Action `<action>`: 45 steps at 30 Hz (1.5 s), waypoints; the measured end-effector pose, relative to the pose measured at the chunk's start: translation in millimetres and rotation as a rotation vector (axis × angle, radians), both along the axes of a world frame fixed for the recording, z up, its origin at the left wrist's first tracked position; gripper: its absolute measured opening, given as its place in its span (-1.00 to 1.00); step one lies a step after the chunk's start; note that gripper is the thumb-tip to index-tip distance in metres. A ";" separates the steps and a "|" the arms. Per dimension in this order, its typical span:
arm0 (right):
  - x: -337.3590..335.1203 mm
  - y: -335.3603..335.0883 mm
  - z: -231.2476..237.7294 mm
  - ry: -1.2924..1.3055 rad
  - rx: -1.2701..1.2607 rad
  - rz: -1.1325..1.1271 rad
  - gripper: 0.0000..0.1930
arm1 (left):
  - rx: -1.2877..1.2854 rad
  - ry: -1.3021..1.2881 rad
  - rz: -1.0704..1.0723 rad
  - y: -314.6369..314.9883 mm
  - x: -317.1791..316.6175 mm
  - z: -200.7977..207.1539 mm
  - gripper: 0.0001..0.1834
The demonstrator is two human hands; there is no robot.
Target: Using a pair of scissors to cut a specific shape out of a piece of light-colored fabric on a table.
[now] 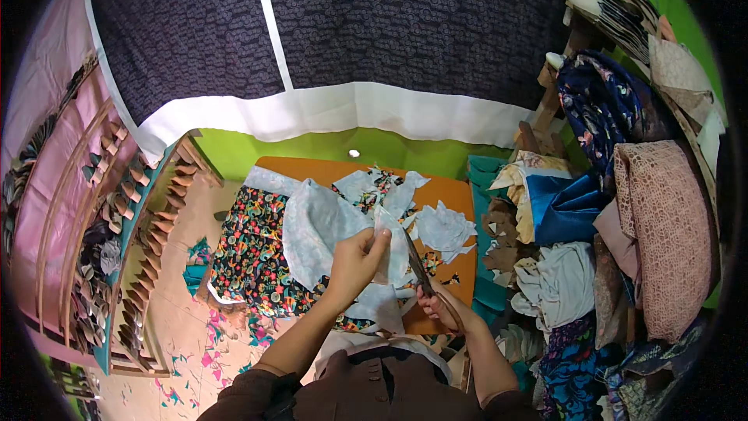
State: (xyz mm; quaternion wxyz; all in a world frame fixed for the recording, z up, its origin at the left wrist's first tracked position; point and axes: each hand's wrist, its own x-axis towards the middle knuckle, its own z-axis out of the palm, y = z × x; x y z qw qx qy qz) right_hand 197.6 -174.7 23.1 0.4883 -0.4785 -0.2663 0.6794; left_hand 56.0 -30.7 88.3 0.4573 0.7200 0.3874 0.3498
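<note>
Pale blue-white fabric (397, 261) is near the centre of the frame, pinched between thumb and fingers of the left hand (357, 260). The right hand (446, 308), right of centre, is closed around the handles of dark scissors (419, 261); I cannot tell whether their blades stand apart. This fabric looks thin, light and soft, so it probably folds easily and may slide over the black floral fabric (249, 253) on the orange-brown table (448, 183). It seems best to hold it near the edge, fingers away from the blades. The scissors look stiff and heavier.
</note>
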 end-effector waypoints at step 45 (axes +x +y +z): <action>-10.7 2.4 3.9 0.097 0.140 0.074 -0.34 | -0.019 0.021 -0.170 1.6 13.4 -7.8 -0.62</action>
